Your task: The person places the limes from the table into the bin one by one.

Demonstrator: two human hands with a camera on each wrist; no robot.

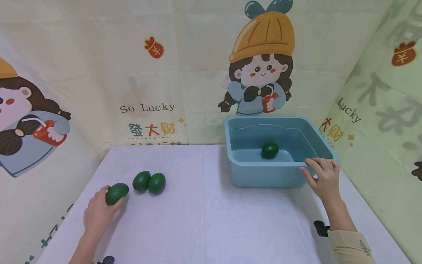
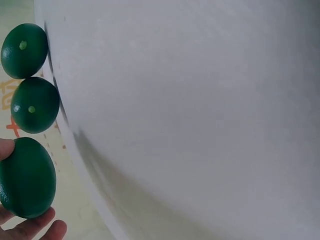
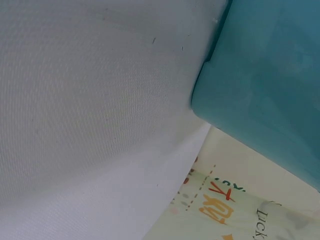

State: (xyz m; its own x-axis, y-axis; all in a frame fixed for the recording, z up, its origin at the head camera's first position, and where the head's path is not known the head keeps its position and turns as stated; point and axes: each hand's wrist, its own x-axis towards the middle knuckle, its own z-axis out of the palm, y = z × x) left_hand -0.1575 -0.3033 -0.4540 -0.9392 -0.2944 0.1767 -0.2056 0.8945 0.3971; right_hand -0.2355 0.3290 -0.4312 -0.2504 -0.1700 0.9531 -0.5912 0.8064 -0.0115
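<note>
My left hand (image 1: 99, 212) grips a smooth, dark green oval fruit (image 1: 117, 194) between thumb and fingers, at the left of the white table. In the left wrist view, this fruit (image 2: 29, 177) shows with fingertips on both sides of it. Two similar green fruits (image 1: 141, 181) (image 1: 156, 183) lie side by side just to its right. On the far right side stands a blue plastic tub (image 1: 267, 176) with one green fruit (image 1: 270, 150) on its floor. My right hand (image 1: 324, 178) holds the tub's near right rim, fingers over the edge and thumb on the outer wall.
White cloth covers the table (image 1: 197, 220). Cream printed cloth (image 1: 197, 73) hangs behind, with more at both sides, and the tub stands close to the back one. A black piece (image 1: 321, 228) is by the right wrist.
</note>
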